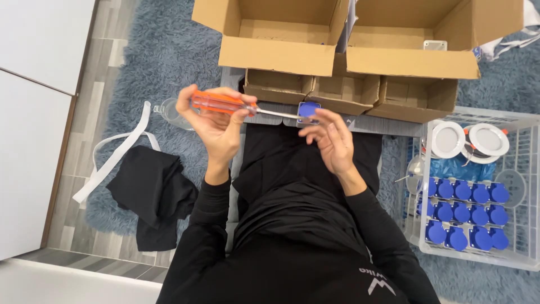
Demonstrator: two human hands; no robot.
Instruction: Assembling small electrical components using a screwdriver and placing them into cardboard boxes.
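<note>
My left hand [216, 121] grips the orange handle of a screwdriver [225, 103], held level with its metal shaft pointing right. The shaft's tip meets a small blue square part [307, 110] that my right hand [332, 138] holds between its fingertips. Both hands hover above my lap, in black clothing, just in front of a row of low cardboard boxes [337, 90]. The underside of the blue part is hidden by my fingers.
Two large open cardboard boxes [281, 34] stand beyond the low ones. A clear plastic crate [523, 186] at right holds several blue parts [464, 211] and white round lamps [469, 139]. A black cloth [149, 191], a white strap [115, 157] and a clear jar [169, 111] lie on the grey rug at left.
</note>
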